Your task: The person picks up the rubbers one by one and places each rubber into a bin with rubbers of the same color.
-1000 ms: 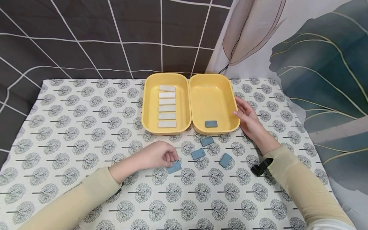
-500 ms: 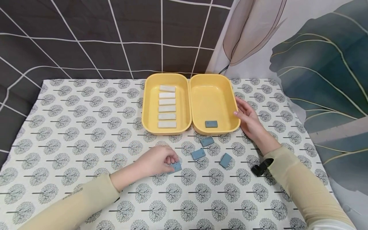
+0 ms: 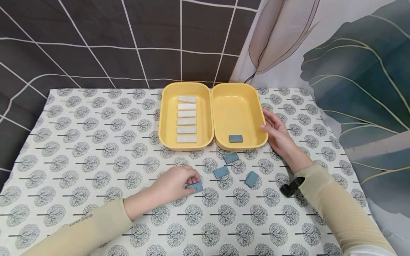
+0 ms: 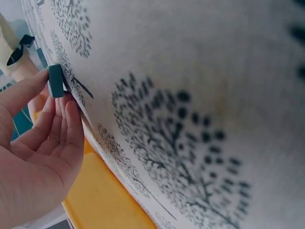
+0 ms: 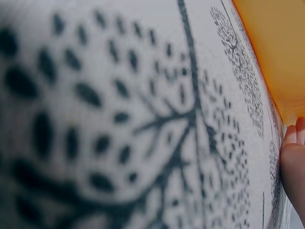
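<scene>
My left hand pinches a small blue-grey rectangular block between thumb and fingertips, low over the patterned cloth. In the left wrist view the same block stands on edge by the thumb tip. At the right side of the right-hand yellow tray, my right hand holds the wall, thumb at the rim and fingers outside. One blue-grey block lies near that tray's front. Loose on the cloth before it are three more: one block, another block and a tilted block.
The left-hand yellow tray stands against the other one and holds a column of several white blocks. A tree-patterned cloth covers the table. Behind it hangs a dark cloth with white grid lines.
My left fingers have closed on the blue-grey block, and its near edge now looks slightly raised. My right hand, the trays and the other blocks have kept their places.
</scene>
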A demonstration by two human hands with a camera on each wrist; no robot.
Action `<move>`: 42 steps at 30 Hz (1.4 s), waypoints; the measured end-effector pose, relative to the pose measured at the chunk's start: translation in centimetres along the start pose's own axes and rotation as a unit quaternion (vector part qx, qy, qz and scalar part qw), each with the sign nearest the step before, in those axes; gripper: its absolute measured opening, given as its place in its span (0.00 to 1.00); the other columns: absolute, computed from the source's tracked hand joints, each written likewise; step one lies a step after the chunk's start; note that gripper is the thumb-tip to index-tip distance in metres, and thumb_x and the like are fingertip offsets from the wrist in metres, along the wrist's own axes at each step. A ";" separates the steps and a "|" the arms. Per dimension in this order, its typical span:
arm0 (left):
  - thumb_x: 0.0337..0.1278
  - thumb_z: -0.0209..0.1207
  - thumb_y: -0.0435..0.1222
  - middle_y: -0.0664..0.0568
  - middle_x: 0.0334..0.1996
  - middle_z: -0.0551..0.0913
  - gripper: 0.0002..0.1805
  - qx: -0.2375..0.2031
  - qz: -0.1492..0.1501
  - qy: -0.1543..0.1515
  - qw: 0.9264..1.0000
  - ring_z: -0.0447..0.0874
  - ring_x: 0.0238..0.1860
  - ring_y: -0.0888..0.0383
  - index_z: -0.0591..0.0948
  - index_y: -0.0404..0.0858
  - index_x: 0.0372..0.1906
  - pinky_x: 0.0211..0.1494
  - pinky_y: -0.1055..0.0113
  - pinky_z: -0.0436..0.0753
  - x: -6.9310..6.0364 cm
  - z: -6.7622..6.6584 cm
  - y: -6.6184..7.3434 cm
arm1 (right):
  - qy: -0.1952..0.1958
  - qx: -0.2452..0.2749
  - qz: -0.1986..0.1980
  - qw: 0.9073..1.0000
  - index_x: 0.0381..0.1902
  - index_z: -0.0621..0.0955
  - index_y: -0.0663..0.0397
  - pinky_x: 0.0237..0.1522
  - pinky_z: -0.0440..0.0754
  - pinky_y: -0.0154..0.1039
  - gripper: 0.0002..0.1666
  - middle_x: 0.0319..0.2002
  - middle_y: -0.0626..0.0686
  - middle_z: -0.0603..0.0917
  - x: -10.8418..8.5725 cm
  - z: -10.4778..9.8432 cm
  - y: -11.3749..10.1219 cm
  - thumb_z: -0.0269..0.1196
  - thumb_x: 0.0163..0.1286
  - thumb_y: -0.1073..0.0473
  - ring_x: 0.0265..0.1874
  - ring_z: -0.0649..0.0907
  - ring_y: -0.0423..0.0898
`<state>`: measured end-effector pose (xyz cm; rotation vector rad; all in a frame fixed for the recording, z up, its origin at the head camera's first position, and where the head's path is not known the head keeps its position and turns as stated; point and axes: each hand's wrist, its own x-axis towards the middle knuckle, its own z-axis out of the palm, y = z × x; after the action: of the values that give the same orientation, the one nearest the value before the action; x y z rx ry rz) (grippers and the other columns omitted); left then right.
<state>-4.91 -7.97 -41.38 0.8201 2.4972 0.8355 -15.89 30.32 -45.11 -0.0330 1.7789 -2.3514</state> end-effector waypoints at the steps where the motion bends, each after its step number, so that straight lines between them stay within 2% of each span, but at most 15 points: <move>1: 0.53 0.76 0.30 0.57 0.33 0.87 0.10 0.001 0.002 0.000 1.000 0.81 0.35 0.66 0.88 0.39 0.40 0.43 0.75 0.85 0.0 0.0 0.0 | -0.001 0.000 -0.002 1.000 0.81 0.65 0.52 0.68 0.81 0.28 0.38 0.69 0.44 0.76 0.0 0.0 0.1 0.55 0.77 0.75 0.67 0.78 0.40; 12: 0.50 0.76 0.28 0.58 0.32 0.88 0.11 -0.010 0.006 -0.006 1.000 0.81 0.34 0.65 0.89 0.42 0.38 0.42 0.75 0.86 0.1 0.0 0.2 | -0.001 -0.008 0.000 1.000 0.81 0.64 0.52 0.68 0.81 0.29 0.38 0.71 0.44 0.75 0.0 0.0 0.2 0.54 0.77 0.75 0.67 0.76 0.41; 21: 0.53 0.75 0.29 0.58 0.32 0.88 0.09 -0.012 0.013 -0.015 1.000 0.81 0.33 0.67 0.89 0.43 0.37 0.42 0.76 0.85 0.5 -0.3 0.7 | -0.002 -0.007 -0.003 1.000 0.81 0.64 0.53 0.68 0.81 0.28 0.38 0.70 0.44 0.76 0.0 0.1 0.1 0.54 0.77 0.75 0.67 0.76 0.41; 26: 0.54 0.75 0.30 0.58 0.34 0.90 0.08 -0.022 0.031 -0.008 0.999 0.82 0.34 0.67 0.90 0.43 0.38 0.43 0.77 0.85 1.2 -0.5 0.9 | -0.003 -0.012 -0.004 1.000 0.81 0.64 0.53 0.68 0.81 0.29 0.38 0.70 0.44 0.76 0.0 0.1 0.1 0.54 0.77 0.75 0.67 0.76 0.41; 35: 0.55 0.75 0.32 0.58 0.38 0.91 0.10 -0.025 0.067 0.023 0.997 0.83 0.37 0.66 0.91 0.43 0.43 0.44 0.77 0.85 3.0 -1.5 1.2 | -0.002 -0.010 -0.008 1.000 0.81 0.64 0.53 0.68 0.81 0.29 0.38 0.69 0.44 0.76 0.1 0.0 0.1 0.54 0.77 0.75 0.67 0.77 0.41; 42: 0.57 0.75 0.31 0.58 0.39 0.91 0.11 -0.045 0.063 0.047 0.996 0.85 0.40 0.65 0.91 0.44 0.44 0.47 0.76 0.87 4.5 -2.5 1.6 | 0.002 -0.008 -0.007 1.000 0.81 0.65 0.52 0.68 0.81 0.28 0.37 0.69 0.44 0.76 0.1 0.1 0.1 0.54 0.77 0.75 0.66 0.77 0.40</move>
<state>-8.98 -5.09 -39.22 0.9355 2.4889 1.0442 -15.95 30.22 -45.15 -0.0436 1.8045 -2.3475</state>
